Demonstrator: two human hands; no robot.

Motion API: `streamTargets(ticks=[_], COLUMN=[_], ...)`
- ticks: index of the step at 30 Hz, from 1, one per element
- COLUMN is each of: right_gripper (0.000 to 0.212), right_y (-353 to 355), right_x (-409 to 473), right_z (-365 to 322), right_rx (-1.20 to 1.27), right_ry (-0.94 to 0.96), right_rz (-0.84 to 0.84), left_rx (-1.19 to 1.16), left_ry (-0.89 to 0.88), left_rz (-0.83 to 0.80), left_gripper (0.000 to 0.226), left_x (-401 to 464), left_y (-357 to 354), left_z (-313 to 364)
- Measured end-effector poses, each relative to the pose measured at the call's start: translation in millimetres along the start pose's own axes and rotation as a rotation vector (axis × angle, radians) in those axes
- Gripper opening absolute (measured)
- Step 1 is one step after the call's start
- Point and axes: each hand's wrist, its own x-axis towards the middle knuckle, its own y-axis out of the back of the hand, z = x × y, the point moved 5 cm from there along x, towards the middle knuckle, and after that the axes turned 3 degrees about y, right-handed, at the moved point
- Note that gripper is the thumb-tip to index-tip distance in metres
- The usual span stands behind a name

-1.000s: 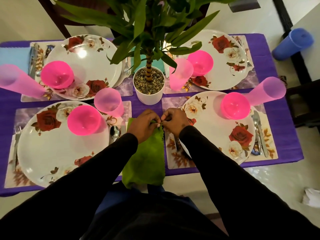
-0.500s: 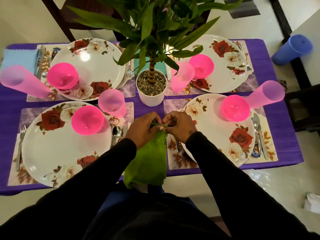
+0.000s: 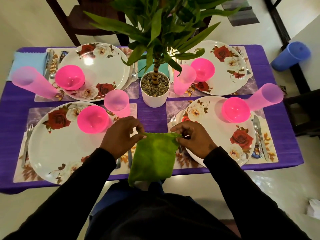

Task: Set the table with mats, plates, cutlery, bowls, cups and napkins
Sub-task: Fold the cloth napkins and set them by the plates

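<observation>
A green napkin (image 3: 153, 159) hangs between the two near place settings, its lower edge past the table's front edge. My left hand (image 3: 122, 135) pinches its top left corner and my right hand (image 3: 193, 138) pinches its top right corner, holding the top edge spread. The near left floral plate (image 3: 57, 149) carries a pink bowl (image 3: 93, 119) with a pink cup (image 3: 117, 103) behind it. On the near right plate (image 3: 225, 146) sits another pink bowl (image 3: 235, 110). A light blue napkin (image 3: 28, 60) and a teal napkin (image 3: 147, 66) lie at the far settings.
A potted plant in a white pot (image 3: 155, 91) stands at the table's centre, leaves overhanging the far plates. Forks and knives flank each plate on the mats. A blue cup (image 3: 290, 56) lies off the purple table (image 3: 152, 116) at the right. A dark chair (image 3: 83, 19) stands behind.
My hands, close together at the napkin's top a second ago, have pulled apart and back toward me, spreading the napkin's top edge wide. The view has shifted so the table sits lower in frame.
</observation>
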Motion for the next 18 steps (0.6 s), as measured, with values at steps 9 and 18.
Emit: streamTargets(ticks=[9,18], right_gripper=[0.06,0.036], right_y=[-7,-4], right_x=[-20,-28], right_z=[-22,-36], right_rx=[-0.067,-0.184], right_ry=[0.107,0.145], right_rz=[-0.195,-0.237], left_rx=[-0.082,-0.128], left_ry=[-0.027,-0.101], left_rz=[-0.209,-0.104], left_gripper=[0.016,0.013], left_x=[-25,-34], left_y=[4,38], left_z=[8,35])
